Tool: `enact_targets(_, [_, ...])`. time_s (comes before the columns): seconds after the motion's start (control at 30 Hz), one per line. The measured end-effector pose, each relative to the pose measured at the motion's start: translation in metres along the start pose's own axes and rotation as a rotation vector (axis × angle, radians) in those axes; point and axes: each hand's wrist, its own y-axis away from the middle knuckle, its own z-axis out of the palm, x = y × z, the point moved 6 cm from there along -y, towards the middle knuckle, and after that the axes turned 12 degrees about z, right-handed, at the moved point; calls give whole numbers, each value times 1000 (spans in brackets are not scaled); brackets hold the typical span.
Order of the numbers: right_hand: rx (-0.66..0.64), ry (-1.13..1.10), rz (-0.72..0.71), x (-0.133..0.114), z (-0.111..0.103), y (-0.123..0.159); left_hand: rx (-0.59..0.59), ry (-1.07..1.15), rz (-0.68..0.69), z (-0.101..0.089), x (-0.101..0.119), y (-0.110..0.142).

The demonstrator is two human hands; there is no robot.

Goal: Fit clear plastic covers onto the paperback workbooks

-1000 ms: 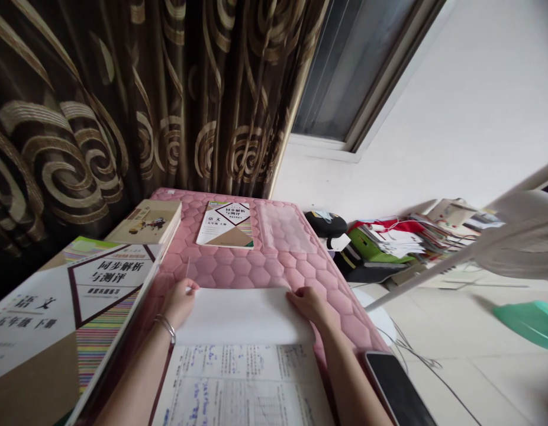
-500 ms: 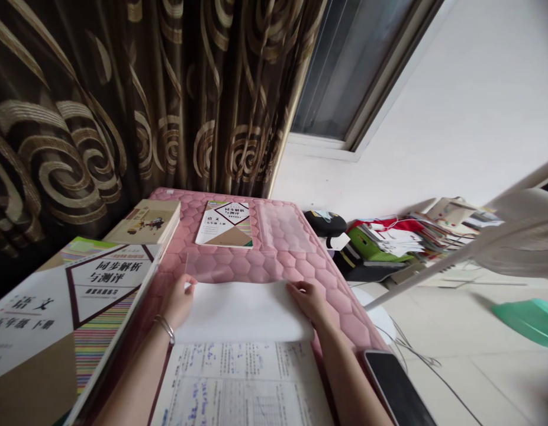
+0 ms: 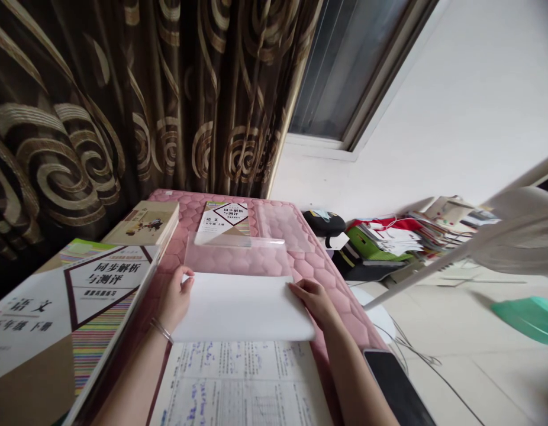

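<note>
An open workbook (image 3: 242, 384) lies before me, its printed page marked with blue handwriting. Its blank white cover leaf (image 3: 242, 307) is folded away from me. My left hand (image 3: 175, 300) pinches the leaf's far left corner, thumb on top. The far right corner is pinched by my right hand (image 3: 316, 302). Beyond the leaf's far edge a clear plastic book cover (image 3: 238, 258) stands partly raised, overlapping the bottom of a smaller workbook (image 3: 225, 222). Whether my fingers also touch the plastic, I cannot tell.
Thick workbooks (image 3: 100, 296) and a beige book stack (image 3: 145, 222) lie left on the pink quilted surface (image 3: 336, 307). Another clear plastic cover (image 3: 283, 225) lies at the far right. A phone (image 3: 398, 384) sits by the right edge. A white stand (image 3: 416, 278) leans across the right side.
The clear plastic cover has risen and extends farther away, now overlapping the smaller workbook. Both hands keep hold of the white leaf, whose far edge has moved slightly away from me.
</note>
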Motion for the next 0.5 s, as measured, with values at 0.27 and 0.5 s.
enact_targets(0.27, [-171,-200,176,12,8,0,34,31,109,-2,8,1])
enact_targets(0.5, [-114,-425,128,-9,15,15,49,15,123,-4,8,0])
